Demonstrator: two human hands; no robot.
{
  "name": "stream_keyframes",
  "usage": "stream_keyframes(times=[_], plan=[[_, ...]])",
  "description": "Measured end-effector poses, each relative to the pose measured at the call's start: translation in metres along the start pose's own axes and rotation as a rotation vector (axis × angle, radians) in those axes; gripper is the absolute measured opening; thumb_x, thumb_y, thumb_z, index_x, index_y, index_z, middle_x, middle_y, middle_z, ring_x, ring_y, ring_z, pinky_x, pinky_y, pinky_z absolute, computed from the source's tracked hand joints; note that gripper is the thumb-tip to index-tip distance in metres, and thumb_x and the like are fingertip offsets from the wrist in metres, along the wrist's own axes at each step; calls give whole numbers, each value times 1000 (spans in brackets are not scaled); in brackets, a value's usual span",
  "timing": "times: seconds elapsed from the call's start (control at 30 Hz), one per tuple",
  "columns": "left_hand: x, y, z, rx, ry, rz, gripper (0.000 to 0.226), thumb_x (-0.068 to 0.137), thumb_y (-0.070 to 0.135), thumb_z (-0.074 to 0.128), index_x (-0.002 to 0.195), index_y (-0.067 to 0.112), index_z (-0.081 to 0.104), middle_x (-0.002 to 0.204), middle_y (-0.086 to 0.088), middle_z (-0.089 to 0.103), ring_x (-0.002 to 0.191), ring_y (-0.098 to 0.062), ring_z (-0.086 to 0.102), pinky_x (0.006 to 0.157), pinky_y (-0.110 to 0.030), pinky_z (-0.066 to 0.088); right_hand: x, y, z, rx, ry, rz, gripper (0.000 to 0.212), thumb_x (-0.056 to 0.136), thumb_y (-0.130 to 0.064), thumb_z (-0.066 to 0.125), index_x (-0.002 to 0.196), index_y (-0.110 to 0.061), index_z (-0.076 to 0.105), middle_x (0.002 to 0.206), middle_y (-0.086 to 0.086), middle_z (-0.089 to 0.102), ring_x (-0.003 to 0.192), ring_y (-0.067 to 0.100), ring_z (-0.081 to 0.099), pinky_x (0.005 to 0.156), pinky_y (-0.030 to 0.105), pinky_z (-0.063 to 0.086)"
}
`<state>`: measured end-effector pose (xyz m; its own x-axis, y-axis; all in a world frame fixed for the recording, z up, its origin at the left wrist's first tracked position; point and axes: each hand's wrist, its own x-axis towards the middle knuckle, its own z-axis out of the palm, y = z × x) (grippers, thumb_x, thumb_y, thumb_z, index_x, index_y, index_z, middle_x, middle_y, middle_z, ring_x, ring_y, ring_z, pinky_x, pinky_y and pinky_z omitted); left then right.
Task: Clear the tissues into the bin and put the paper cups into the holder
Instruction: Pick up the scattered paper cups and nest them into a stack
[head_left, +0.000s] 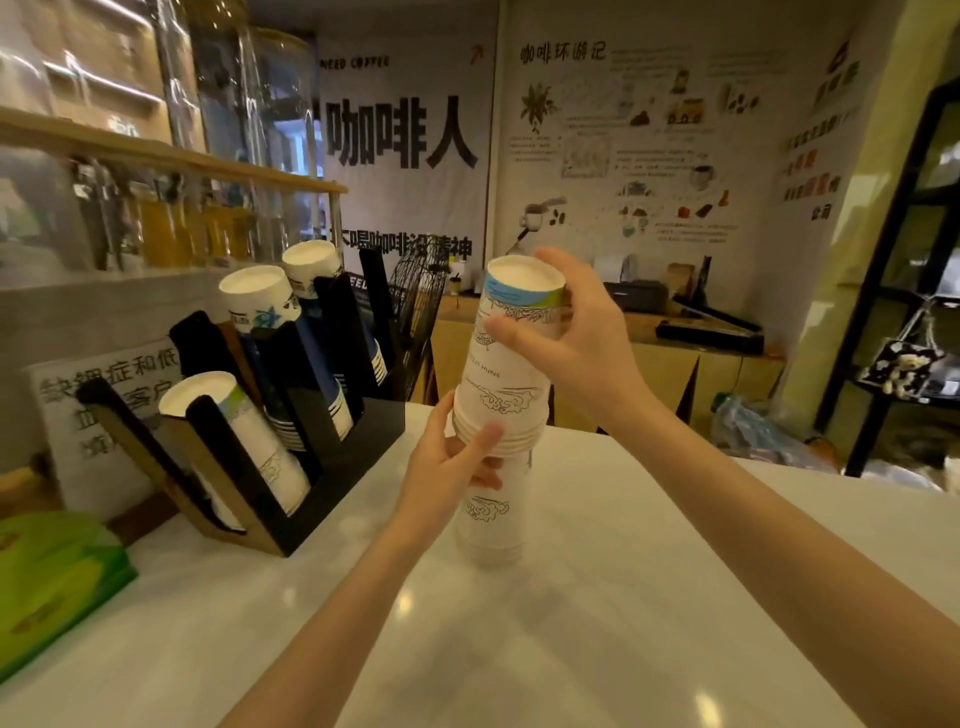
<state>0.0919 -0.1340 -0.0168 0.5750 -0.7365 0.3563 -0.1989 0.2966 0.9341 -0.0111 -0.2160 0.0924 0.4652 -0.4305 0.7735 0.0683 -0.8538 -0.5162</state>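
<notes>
Cups (501, 395), inverted stack, gripped by both hands: left hand (449, 467) low, right hand (566, 332) high. Holder (311, 467) at left partly filled; stack not yet slotted.

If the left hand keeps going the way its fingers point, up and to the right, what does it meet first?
The left hand already grips the stack of paper cups at the rims, so the cups themselves are first. Beyond them, probably the right hand holding the stack's top, though depth is unclear.
</notes>
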Motion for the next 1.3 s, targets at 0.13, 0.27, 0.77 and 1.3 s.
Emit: stream_keyframes(times=[0.13,0.27,0.77,1.3], plan=[[0,-20,0,47,17,-83,63,80,35,61,136,24,35,71,0,66,55,-7,61,62,-29,53,0,16,12,-25,-80,40,76,72,-38,72,136,-16,37,137,5,46,122,16,46,100,41,46],[-3,-34,-7,99,13,-127,60,81,32,60,135,21,35,65,1,62,52,-5,57,55,-21,49,-3,34,22,2,-132,121,75,73,-38,71,135,-16,37,138,5,46,121,18,47,99,42,46],[-16,-61,-10,717,42,-90,71,70,61,58,130,29,38,57,6,59,58,-12,58,61,-36,52,-39,77,45,36,-227,236,73,71,-43,71,133,-21,40,131,2,53,110,14,55,90,38,52],[-14,-73,-4,596,-158,-112,103,55,39,82,128,53,10,121,34,39,105,16,45,80,3,35,-47,118,36,137,-756,438,104,56,-22,85,138,-25,22,135,-6,44,121,13,42,97,35,43]])
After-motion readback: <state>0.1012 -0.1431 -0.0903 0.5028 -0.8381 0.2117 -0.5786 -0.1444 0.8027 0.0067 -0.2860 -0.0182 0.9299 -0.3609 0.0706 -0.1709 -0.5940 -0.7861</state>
